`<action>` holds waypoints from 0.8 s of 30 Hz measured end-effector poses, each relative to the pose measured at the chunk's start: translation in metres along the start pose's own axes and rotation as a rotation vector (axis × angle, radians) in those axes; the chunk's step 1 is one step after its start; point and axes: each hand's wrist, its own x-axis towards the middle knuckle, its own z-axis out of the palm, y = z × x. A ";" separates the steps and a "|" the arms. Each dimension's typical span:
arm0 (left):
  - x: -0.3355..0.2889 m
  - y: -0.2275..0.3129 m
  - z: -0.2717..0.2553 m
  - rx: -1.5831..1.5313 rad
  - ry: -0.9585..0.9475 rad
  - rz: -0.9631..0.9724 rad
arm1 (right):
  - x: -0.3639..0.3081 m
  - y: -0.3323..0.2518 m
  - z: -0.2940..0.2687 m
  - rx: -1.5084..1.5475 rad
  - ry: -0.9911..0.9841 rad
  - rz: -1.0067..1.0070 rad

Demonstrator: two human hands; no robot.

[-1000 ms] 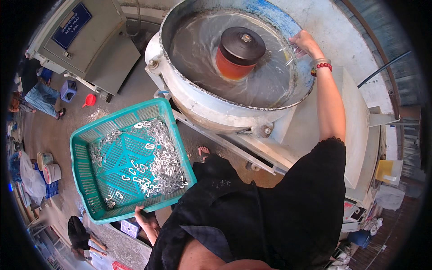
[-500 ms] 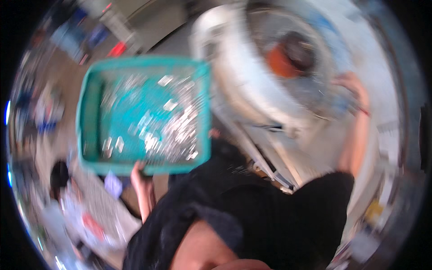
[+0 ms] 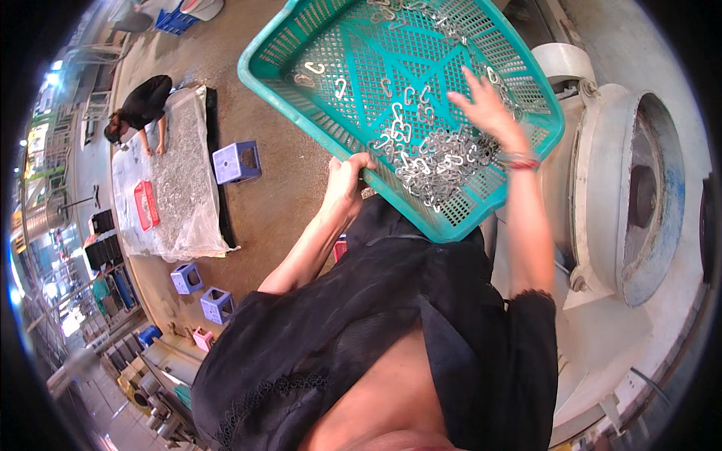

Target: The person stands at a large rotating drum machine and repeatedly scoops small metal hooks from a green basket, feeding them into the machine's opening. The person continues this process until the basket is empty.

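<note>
A green plastic basket (image 3: pixel 298 120) with mesh walls and floor is tilted in front of me. My left hand (image 3: pixel 347 179) is closed round its near-left rim, thumb on top. Small silvery metal hooks (image 3: pixel 440 167), bent like little carabiners, are heaped in the corner nearest me; others lie scattered over the mesh. Above the heap my right hand (image 3: pixel 489 113) reaches into the basket with its fingers apart and nothing held. Whether its fingertips touch any hooks is unclear.
Close on the right stands a round, pale metal machine drum (image 3: pixel 608 199) with a wide opening. To the left, a person (image 3: pixel 147 109) bends over a sheet (image 3: pixel 131 233) covered in metal pieces, with a red basket (image 3: pixel 147 205) on it. Purple stools (image 3: pixel 235 162) stand around.
My right hand has left the drum's rim and come over the basket. The view has swung, so the basket appears farther right and more tilted. My left hand still grips its rim.
</note>
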 end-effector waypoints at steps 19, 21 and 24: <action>0.022 -0.011 -0.041 0.001 -0.045 -0.058 | -0.061 -0.029 0.036 0.952 0.183 -0.060; 0.035 -0.018 -0.047 0.040 -0.068 -0.081 | -0.060 -0.017 0.025 0.982 0.024 0.090; 0.020 -0.006 -0.024 -0.001 -0.091 -0.012 | -0.046 0.015 0.065 0.970 0.070 -0.012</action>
